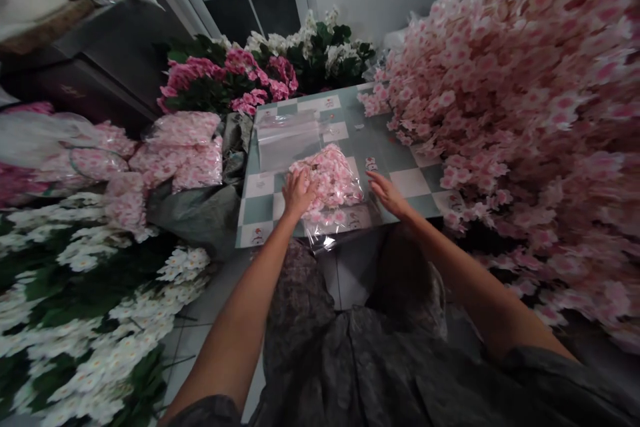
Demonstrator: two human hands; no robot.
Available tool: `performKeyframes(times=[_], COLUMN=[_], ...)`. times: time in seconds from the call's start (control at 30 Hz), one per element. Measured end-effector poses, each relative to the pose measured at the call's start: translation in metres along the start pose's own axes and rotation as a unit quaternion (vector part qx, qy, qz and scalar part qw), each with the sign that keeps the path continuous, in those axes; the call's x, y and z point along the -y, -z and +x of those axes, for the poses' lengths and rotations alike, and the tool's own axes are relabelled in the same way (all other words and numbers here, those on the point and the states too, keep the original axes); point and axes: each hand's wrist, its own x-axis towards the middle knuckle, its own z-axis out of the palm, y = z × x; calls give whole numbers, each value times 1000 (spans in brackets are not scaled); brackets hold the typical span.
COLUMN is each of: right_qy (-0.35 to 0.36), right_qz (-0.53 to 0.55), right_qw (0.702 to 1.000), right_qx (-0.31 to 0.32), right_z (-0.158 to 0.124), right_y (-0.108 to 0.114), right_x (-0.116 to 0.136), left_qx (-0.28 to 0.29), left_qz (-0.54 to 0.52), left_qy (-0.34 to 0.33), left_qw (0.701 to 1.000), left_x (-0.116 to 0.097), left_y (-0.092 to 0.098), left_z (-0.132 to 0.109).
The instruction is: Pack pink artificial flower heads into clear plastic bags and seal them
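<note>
A clear plastic bag of pale pink artificial flowers [333,177] lies on the low checkered table [410,181], its loose end hanging over the front edge. My left hand [299,193] rests on the bag's left side, fingers spread and pressing on it. To the right of the bag, my right hand [386,193] hovers near the tabletop with its fingers stretched out and nothing in them. Behind the bag, at the table's left, lies a stack of flat clear plastic bags [287,143].
A large mass of pink artificial blossoms [525,80] crowds the table's right side. Filled bags of pink flowers [185,147] sit at the left, above white flowers [85,320]. Dark pink flowers [235,77] and more white ones [300,40] stand behind the table.
</note>
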Motion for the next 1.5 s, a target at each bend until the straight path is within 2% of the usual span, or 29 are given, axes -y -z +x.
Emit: performKeyframes(times=[0.07,0.1,0.17,0.27,0.37,0.47,0.57,0.73,0.87,1.03,1.17,1.33,1.5], right_qy=[-62,-86,-110,-100,-84,-66,-58,-41,-4,3,23,70,96], right_qz=[17,13,10,52,115,161,176,159,136,96,17,-91,-175], right_qw=[998,996,994,992,989,985,983,986,991,995,998,990,977], right_qx=[-14,-13,-19,-53,-46,-18,-12,-4,5,19,51,82,81], right_z=[-21,-33,-60,-95,-117,-127,-128,-121,-114,-109,-104,-99,-100], right_y=[25,35,44,35,2,-40,-75,-105,-114,-120,-118,-117,-121], right_x=[-6,-7,-2,23,58,89,108,127,134,137,141,145,143], left_qx=[-50,-68,-100,-76,-55,-34,-15,-16,6,25,25,15,5], left_qz=[-81,-124,-217,-346,-431,-491,-535,-568,-590,-605,-607,-598,-573], left_qy=[-12,8,93,215,300,340,354,352,338,334,337,380,382], left_qw=[995,990,967,910,849,802,767,744,733,723,719,706,725], left_x=[8,12,16,11,-2,-8,-6,-3,-2,-6,-10,-12,-15], left_y=[14,19,21,8,-11,-23,-24,-20,-15,-9,-6,-3,-8], left_z=[-36,-58,-106,-167,-195,-196,-190,-191,-193,-190,-188,-183,-176])
